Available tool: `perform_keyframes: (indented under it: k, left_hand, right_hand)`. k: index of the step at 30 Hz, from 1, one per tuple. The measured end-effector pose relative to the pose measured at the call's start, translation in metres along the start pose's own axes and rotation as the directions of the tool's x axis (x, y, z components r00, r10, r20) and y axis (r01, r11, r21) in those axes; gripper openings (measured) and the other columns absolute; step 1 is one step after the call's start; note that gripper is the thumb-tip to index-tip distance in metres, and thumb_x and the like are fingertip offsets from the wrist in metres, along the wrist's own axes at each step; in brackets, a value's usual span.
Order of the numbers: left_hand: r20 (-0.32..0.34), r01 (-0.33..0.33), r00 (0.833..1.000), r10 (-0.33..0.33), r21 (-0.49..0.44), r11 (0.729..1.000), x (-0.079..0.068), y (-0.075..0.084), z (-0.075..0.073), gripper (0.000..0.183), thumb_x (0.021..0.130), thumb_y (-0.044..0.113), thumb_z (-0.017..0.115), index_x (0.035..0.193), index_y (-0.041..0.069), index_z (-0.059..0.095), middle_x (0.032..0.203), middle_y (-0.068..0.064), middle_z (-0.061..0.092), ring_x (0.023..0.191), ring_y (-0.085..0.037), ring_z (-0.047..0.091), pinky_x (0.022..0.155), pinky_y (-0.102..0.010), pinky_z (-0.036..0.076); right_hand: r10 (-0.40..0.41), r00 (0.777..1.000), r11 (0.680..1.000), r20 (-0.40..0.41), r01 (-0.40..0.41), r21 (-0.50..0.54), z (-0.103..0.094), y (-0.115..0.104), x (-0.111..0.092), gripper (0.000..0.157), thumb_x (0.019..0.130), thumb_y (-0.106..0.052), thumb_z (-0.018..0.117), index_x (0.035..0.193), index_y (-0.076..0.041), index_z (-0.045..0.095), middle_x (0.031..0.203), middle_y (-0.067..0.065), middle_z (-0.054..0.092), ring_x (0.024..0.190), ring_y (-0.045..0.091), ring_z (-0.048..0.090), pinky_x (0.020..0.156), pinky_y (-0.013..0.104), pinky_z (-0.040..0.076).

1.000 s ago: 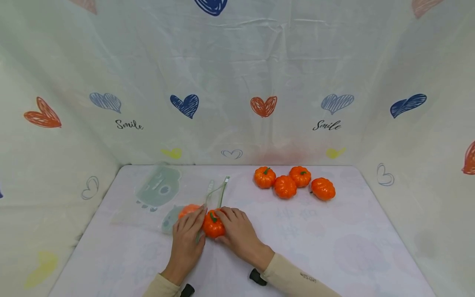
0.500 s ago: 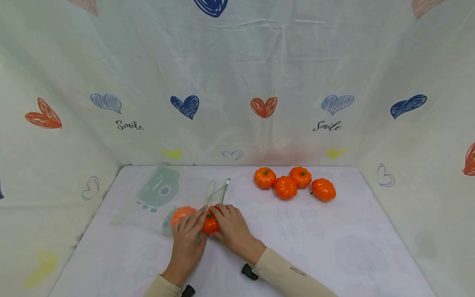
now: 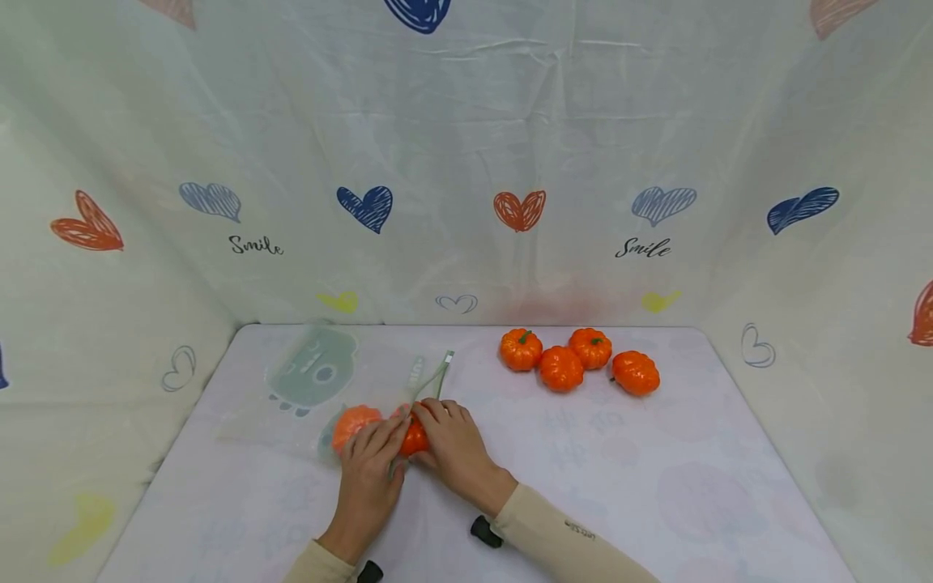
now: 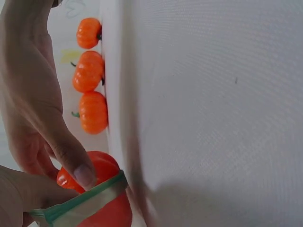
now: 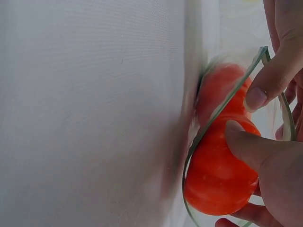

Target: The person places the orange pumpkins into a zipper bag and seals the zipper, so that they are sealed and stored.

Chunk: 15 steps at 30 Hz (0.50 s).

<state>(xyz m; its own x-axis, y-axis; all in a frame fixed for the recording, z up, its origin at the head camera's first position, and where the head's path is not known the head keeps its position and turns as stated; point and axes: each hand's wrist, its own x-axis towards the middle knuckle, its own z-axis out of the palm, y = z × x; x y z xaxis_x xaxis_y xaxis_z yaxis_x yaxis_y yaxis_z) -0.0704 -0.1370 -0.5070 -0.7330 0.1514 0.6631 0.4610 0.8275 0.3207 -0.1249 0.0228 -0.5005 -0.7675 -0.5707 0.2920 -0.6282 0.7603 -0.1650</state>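
Presently | right grip: clamped on pumpkin | left grip: pinching bag at mouth

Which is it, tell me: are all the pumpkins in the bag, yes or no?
No, the head view shows four pumpkins lying outside the bag.

"What's different from a second ago?"

"In the head view, the right hand has slid toward ten o'clock, and the held pumpkin has gone with it."

"So how does that one sit?"

"Further into the mouth of the bag, with less of it showing beside the fingers."

"And the bagged pumpkin?"

"Shifted toward eight o'clock. More of it shows past the left hand, at that hand's eleven o'clock."
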Motion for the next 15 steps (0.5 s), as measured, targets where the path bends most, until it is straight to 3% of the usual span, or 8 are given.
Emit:
perform_keyframes:
  k: [7, 15]
  left_hand:
    - [-0.008, 0.003, 1.000, -0.003, -0.001, 1.000, 0.0038, 0.0007, -0.0021, 0.083, 0.050, -0.021, 0.091, 0.129, -0.003, 0.073, 0.134, -0.012, 0.071, 0.114, -0.035, 0.059, 0.092, -0.051, 0.039]
    - [0.004, 0.022, 1.000, -0.022, -0.006, 1.000, 0.0037, -0.0003, -0.0032, 0.083, 0.048, -0.019, 0.095, 0.127, -0.006, 0.072, 0.133, -0.015, 0.070, 0.116, -0.037, 0.058, 0.093, -0.051, 0.037]
  right_hand:
    - [-0.018, 1.000, 0.998, 0.019, 0.017, 0.067, 0.0020, 0.0007, 0.0026, 0.070, 0.088, -0.038, 0.087, 0.145, -0.007, 0.060, 0.142, 0.010, 0.063, 0.127, 0.029, 0.060, 0.108, 0.042, 0.050]
    - [0.070, 0.997, 0.993, -0.029, -0.068, 0.092, 0.0022, 0.0054, -0.0033, 0.066, 0.088, -0.040, 0.087, 0.140, -0.006, 0.063, 0.135, 0.009, 0.067, 0.123, 0.028, 0.061, 0.105, 0.044, 0.052]
